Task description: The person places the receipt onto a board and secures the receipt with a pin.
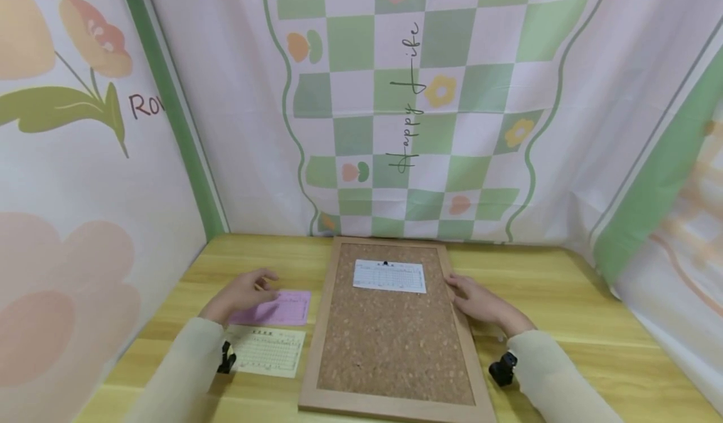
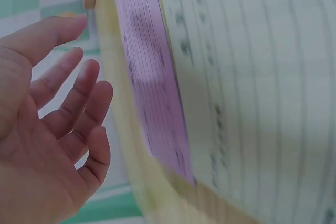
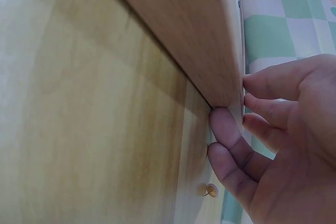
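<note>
A wood-framed cork board (image 1: 395, 348) lies on the table, with a white printed slip (image 1: 390, 278) near its top and a small dark fastener (image 1: 386, 263) at the slip's upper edge. My left hand (image 1: 246, 294) is over a pink slip (image 1: 294, 310), its fingers loosely bent. Nothing lies between those fingers in the left wrist view. Below the pink slip is a pale yellow slip (image 1: 273, 351). At the board's right side, my right hand (image 1: 477, 300) touches the wooden frame (image 3: 189, 24), some fingertips at its top edge and others against its side.
A single thumbtack (image 3: 211, 190) is on the table beside the right hand. Wood-grain tabletop (image 1: 565, 297) extends on both sides of the board. Behind it hangs a checked, printed curtain (image 1: 395, 128), and another printed cloth (image 1: 85, 178) hangs at the left.
</note>
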Motion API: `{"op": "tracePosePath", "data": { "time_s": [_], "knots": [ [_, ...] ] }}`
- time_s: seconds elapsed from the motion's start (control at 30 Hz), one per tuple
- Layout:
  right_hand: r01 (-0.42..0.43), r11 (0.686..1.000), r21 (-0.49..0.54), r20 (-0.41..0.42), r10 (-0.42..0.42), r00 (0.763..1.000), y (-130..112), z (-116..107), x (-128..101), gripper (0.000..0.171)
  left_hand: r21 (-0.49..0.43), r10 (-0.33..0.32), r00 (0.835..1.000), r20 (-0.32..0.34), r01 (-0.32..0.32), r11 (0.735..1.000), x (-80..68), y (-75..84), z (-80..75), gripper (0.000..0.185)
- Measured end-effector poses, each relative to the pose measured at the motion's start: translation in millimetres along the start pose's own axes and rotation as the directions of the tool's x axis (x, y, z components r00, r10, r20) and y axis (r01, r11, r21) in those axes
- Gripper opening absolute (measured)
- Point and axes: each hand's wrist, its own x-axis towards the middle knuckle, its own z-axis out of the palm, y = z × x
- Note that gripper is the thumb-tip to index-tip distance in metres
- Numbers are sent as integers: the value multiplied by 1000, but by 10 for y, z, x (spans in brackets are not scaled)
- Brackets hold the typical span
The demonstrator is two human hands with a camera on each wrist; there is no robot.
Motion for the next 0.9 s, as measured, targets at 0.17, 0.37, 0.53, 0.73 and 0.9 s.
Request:
{"op": "tracePosePath", "data": {
  "time_s": [0.17,0.37,0.53,0.73,0.9],
  "knots": [
    [-1,1000,11,0,1,1000,8,12,-5,49,17,-10,1000,-20,10,1000,-108,-149,-100,52],
    [-12,1000,24,0,12,1000,25,26,3,49,30,8,1000,-16,-8,1000,-208,-280,-171,63],
    [-23,999,33,7,22,1000,30,25,11,49,49,-22,999,-30,23,999,-266,-351,-182,74],
    [-23,999,36,12,23,1000,22,19,-5,49,75,-27,999,-25,29,997,-296,-385,-195,79],
    [-32,998,51,13,32,999,19,22,-6,50,90,-33,999,-19,34,995,-296,-419,-194,83]
  ]
}}
